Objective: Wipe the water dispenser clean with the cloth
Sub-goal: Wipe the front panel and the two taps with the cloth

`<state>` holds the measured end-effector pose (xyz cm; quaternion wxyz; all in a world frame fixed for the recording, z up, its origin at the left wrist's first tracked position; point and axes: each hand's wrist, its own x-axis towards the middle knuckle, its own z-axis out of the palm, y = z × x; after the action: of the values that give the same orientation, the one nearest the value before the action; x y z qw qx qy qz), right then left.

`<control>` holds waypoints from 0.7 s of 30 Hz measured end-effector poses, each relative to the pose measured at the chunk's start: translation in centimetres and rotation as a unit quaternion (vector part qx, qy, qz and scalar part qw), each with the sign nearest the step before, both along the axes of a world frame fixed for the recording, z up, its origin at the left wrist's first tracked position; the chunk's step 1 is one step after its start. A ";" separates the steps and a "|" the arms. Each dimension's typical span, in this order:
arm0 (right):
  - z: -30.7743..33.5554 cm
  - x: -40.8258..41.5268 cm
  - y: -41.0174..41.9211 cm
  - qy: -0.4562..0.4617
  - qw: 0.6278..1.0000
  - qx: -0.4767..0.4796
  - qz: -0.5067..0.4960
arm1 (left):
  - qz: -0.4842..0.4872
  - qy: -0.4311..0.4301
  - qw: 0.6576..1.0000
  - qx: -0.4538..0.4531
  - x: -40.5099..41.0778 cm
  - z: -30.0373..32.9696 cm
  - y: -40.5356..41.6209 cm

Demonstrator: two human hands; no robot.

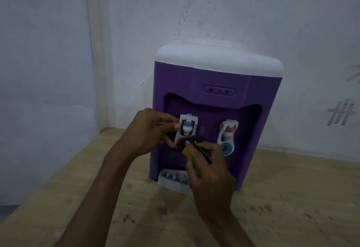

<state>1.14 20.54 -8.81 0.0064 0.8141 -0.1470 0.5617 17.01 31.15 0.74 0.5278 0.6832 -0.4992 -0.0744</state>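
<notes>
Single head-worn view, forward and down, close on the water dispenser (214, 98)

Two bare forearms rise from the bottom edge of the head view, each ending in a bare hand. The left hand (150, 129) and the right hand (209, 170) carry no glove, and no ring, watch or bracelet shows on either wrist or on the fingers that face the camera. No sleeve edge is visible: both arms are uncovered from wrist to where the frame cuts them off near the elbow. The forearms are slender, with the wrist bones slightly marked. Fingernails look short and plain; the dim light and blur hide finer detail.
</notes>
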 end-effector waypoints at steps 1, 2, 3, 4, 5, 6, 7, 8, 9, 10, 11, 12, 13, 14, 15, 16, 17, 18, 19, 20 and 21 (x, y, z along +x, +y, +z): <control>0.9 0.0 0.2 -0.031 1.000 -0.002 0.001 | 0.001 -0.004 1.000 0.000 0.0 0.0 0.0; 1.9 0.1 0.3 -0.055 0.998 -0.005 0.001 | 0.003 -0.011 1.000 0.000 0.1 0.0 0.0; 2.9 0.3 0.5 -0.062 0.998 -0.007 -0.002 | 0.007 -0.016 1.000 -0.001 0.1 0.0 0.0; 3.5 0.6 0.6 -0.050 0.999 -0.007 -0.010 | 0.011 -0.020 1.000 0.000 0.1 -0.1 0.0; 3.8 1.0 0.8 -0.029 0.999 -0.005 -0.016 | 0.014 -0.022 1.000 0.000 0.1 -0.1 0.0; 3.9 1.4 0.9 -0.006 1.000 -0.002 -0.019 | 0.016 -0.022 1.000 0.000 0.1 -0.1 0.0; 3.5 1.7 1.0 0.014 1.000 -0.001 -0.023 | 0.016 -0.023 1.000 -0.001 0.1 -0.1 0.0; 3.1 1.9 0.9 0.029 0.999 -0.006 -0.028 | 0.015 -0.026 1.000 -0.003 0.1 -0.1 0.0; 2.7 1.8 0.8 0.039 0.999 -0.014 -0.032 | 0.014 -0.028 1.000 -0.004 0.0 -0.1 0.0; 2.5 1.6 0.6 0.042 0.998 -0.022 -0.034 | 0.013 -0.026 1.000 -0.005 0.0 0.0 0.0; 2.4 1.3 0.3 0.038 0.998 -0.027 -0.034 | 0.010 -0.021 1.000 -0.004 0.0 -0.1 0.0; 2.5 0.9 0.1 0.027 0.999 -0.028 -0.035 | 0.007 -0.016 1.000 -0.003 0.0 -0.1 -0.1; 2.7 0.7 -0.1 0.011 0.999 -0.025 -0.038 | 0.005 -0.015 1.000 -0.002 0.1 -0.1 -0.1; 3.1 0.6 -0.3 -0.005 0.999 -0.018 -0.043 | 0.005 -0.017 1.000 -0.001 0.1 -0.1 -0.1; 3.5 0.7 -0.4 -0.016 0.999 -0.010 -0.046 | 0.005 -0.019 1.000 0.000 0.1 0.0 -0.1; 3.8 0.8 -0.4 -0.016 0.999 -0.002 -0.043 | 0.007 -0.021 1.000 0.000 0.1 -0.1 -0.1; 4.1 1.1 -0.2 -0.007 0.999 0.001 -0.036 | 0.008 -0.022 1.000 0.000 0.2 -0.1 -0.1; 4.1 1.3 -0.1 0.011 0.999 -0.003 -0.031 | 0.009 -0.024 1.000 0.000 0.2 -0.1 -0.2; 3.9 1.4 0.1 0.031 0.999 -0.014 -0.026 | 0.010 -0.026 1.000 0.001 0.2 -0.1 -0.2; 3.6 1.4 0.2 0.049 0.998 -0.026 -0.023 | 0.010 -0.026 1.000 0.001 0.2 -0.2 -0.2; 3.3 1.3 0.0 0.059 0.998 -0.031 -0.022 | 0.009 -0.025 1.000 0.000 0.2 -0.2 -0.2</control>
<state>2.42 20.55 -5.52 0.0530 0.8418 -0.1469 0.5167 17.18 30.97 0.55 0.5156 0.6894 -0.5060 -0.0531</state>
